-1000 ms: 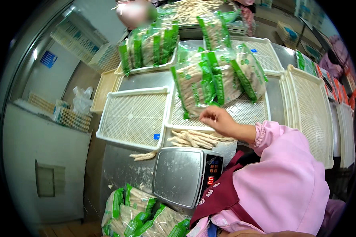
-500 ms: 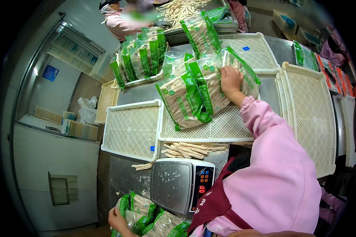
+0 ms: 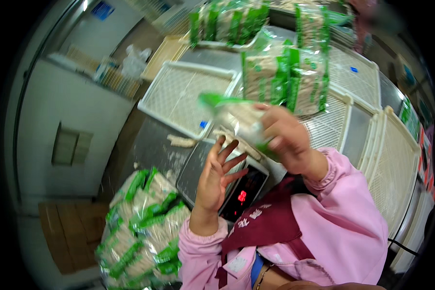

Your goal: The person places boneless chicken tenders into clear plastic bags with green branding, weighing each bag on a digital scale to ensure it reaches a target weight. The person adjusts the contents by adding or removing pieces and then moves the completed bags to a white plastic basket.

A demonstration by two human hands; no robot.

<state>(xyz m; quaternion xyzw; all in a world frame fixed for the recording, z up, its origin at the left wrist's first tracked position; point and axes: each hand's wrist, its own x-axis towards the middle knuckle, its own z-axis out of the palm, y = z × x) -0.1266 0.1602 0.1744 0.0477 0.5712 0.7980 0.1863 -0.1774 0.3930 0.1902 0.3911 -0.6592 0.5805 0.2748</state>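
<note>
Pinched in my right hand (image 3: 291, 137) is a clear and green plastic bag (image 3: 237, 117) of pale stick-shaped food, blurred by motion and held above the table. My left hand (image 3: 213, 180) is open, fingers spread, just below the bag and over the weighing scale (image 3: 191, 166), apparently not touching the bag. The scale's red digits glow beside my left wrist. A few loose pale sticks (image 3: 181, 141) lie left of the scale, others partly hidden behind the bag. Similar filled bags (image 3: 268, 79) stand in a white mesh tray beyond my right hand.
A heap of filled bags (image 3: 142, 232) lies at lower left, near a brown cardboard box (image 3: 72, 232). A bare white mesh tray (image 3: 179, 94) sits at the left, with stacked trays (image 3: 391, 164) at the right. More bags (image 3: 227, 21) stand in a tray at the back.
My right hand has lifted a bag out of the mesh tray and drawn it toward me. My left hand has left the bag heap and risen over the scale. The view has turned.
</note>
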